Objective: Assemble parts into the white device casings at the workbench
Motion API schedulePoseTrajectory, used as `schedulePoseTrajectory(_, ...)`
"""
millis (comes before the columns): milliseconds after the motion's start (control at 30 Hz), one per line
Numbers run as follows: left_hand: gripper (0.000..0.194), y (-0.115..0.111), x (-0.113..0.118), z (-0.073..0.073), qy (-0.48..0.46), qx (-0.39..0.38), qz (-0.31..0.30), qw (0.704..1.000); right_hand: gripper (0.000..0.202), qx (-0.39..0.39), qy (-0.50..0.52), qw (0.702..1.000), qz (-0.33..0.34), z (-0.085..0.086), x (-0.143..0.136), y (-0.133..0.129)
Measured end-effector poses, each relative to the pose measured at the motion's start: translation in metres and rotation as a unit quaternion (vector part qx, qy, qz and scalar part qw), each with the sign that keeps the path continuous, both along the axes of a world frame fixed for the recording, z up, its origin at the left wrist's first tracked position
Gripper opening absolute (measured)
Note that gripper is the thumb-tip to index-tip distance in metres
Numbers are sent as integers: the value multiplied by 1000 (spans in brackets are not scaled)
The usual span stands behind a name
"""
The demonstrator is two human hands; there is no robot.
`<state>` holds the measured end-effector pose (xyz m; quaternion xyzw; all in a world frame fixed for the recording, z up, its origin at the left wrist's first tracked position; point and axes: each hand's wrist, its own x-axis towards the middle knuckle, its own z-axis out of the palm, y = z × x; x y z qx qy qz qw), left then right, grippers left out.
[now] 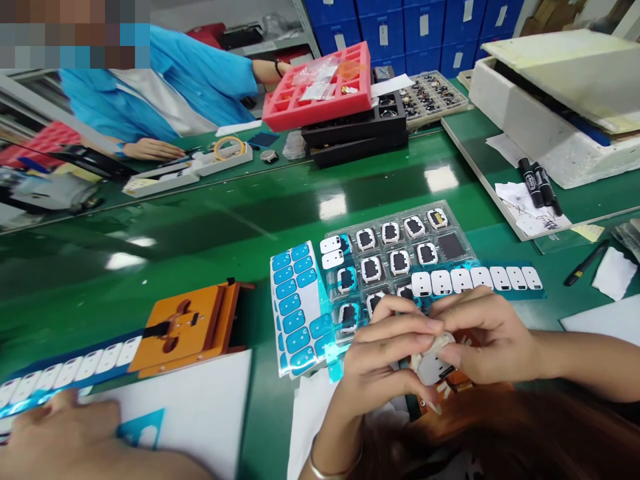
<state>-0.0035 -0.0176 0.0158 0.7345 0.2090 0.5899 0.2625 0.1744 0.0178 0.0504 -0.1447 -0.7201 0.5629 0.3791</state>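
Note:
Between my left hand [385,350] and my right hand [483,333] is a small white watch case [431,365] with rounded corners, gripped by the fingers and thumbs of both. Its pale flat face has small dark marks along one edge. Directly below lies an orange fixture [457,387], partly hidden by my hands and hair. Behind my hands, a clear plastic tray [464,235] bears several white-rimmed watch cases, some edged with blue film. A strip of white rounded stickers [481,279] lies across its near right side.
A sheet of blue stickers [295,303] lies left of the tray. At lower left, a co-worker's hand [60,433] is near another orange fixture [185,327]. Across the bench, a person in blue [200,73] touches a red tray [325,87]. Black markers [537,183] lie at right.

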Motion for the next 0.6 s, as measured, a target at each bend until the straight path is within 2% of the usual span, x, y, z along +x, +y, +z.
schedulePoseTrajectory(467, 67, -2, -1, 3, 18, -2, 17, 1000, 25, -25, -30, 999, -24, -1, 0, -1)
schedulePoseTrajectory(600, 66, -2, -1, 3, 35, 5, 35, 999, 29, -57, -35, 997, -25, -1, -1, -3)
